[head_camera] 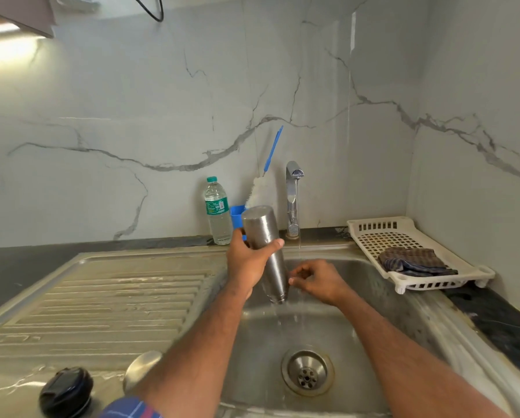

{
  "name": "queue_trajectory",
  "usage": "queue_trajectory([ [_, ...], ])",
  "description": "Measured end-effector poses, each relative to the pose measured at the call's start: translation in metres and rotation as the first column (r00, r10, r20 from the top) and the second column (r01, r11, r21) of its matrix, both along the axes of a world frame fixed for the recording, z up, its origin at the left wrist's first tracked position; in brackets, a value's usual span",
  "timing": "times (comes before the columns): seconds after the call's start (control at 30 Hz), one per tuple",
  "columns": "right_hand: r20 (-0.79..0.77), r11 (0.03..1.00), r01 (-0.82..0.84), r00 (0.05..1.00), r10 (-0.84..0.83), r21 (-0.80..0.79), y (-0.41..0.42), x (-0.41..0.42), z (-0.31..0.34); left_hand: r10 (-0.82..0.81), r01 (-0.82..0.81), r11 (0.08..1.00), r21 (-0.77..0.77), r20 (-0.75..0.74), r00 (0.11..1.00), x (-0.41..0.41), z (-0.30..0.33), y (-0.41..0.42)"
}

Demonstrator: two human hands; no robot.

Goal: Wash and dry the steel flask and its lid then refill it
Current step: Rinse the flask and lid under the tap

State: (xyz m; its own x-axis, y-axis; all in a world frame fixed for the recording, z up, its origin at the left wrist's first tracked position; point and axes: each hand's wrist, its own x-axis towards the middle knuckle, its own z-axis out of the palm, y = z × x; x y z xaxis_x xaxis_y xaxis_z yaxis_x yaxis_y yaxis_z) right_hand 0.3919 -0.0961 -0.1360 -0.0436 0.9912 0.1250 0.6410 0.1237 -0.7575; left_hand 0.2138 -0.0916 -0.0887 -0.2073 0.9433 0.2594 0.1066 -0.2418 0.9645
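Observation:
My left hand [248, 260] grips the steel flask [266, 236] upside down over the sink basin [373, 312], mouth pointing down, water spilling from it. My right hand [316, 280] sits beside the flask's neck under the thin stream from the tap [293, 200], fingers curled, touching the flask's lower part. A steel cap [141, 368] and a black lid [65, 392] lie on the drainboard at the near left, partly hidden by my left arm.
A plastic water bottle [218, 211], a blue cup [237, 217] and a bottle brush [263, 188] stand behind the sink. A white drying rack [370, 227] with a checked cloth [412, 260] sits at the right. The ribbed drainboard [102, 297] lies left.

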Motion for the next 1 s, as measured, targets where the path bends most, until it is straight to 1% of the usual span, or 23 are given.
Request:
queue_trajectory([
  [0.07, 0.106, 0.998, -0.013, 0.994, 0.006, 0.062, -0.003, -0.007, 0.007, 0.013, -0.007, 0.999, 0.053, -0.111, 0.994, -0.008, 0.01, -0.005],
  [0.1, 0.146, 0.993, -0.013, 0.989, -0.004, 0.115, -0.004, -0.011, 0.013, 0.023, -0.013, 0.997, 0.071, -0.136, 0.99, -0.012, 0.015, -0.008],
  [0.17, 0.174, 0.98, 0.015, 0.983, -0.05, 0.199, -0.006, -0.019, 0.021, 0.051, -0.038, 0.995, 0.092, -0.141, 0.989, -0.023, 0.023, -0.012],
  [0.2, 0.189, 0.978, 0.022, 0.98, -0.063, 0.21, -0.008, -0.022, 0.024, 0.061, -0.05, 0.995, 0.092, -0.131, 0.989, -0.029, 0.028, -0.015],
  [0.33, 0.339, 0.984, -0.019, 0.94, -0.043, 0.178, -0.02, -0.037, 0.029, 0.088, -0.079, 0.994, 0.081, -0.113, 0.99, -0.057, 0.05, -0.03],
  [0.5, 0.438, 0.984, -0.076, 0.899, -0.003, 0.163, -0.031, -0.066, 0.041, 0.12, -0.106, 0.991, 0.081, -0.204, 0.972, -0.108, 0.073, -0.036],
  [0.63, 0.48, 0.984, -0.135, 0.875, 0.063, 0.117, -0.029, -0.101, 0.043, 0.197, -0.173, 0.977, 0.123, -0.222, 0.955, -0.152, 0.084, -0.035],
  [0.77, 0.485, 0.98, -0.175, 0.868, 0.109, 0.091, -0.012, -0.14, 0.051, 0.253, -0.219, 0.963, 0.155, -0.258, 0.932, -0.192, 0.093, -0.026],
  [1.0, 0.484, 0.972, -0.205, 0.866, 0.126, 0.114, 0.025, -0.195, 0.063, 0.309, -0.287, 0.95, 0.124, -0.225, 0.924, -0.24, 0.087, 0.019],
])
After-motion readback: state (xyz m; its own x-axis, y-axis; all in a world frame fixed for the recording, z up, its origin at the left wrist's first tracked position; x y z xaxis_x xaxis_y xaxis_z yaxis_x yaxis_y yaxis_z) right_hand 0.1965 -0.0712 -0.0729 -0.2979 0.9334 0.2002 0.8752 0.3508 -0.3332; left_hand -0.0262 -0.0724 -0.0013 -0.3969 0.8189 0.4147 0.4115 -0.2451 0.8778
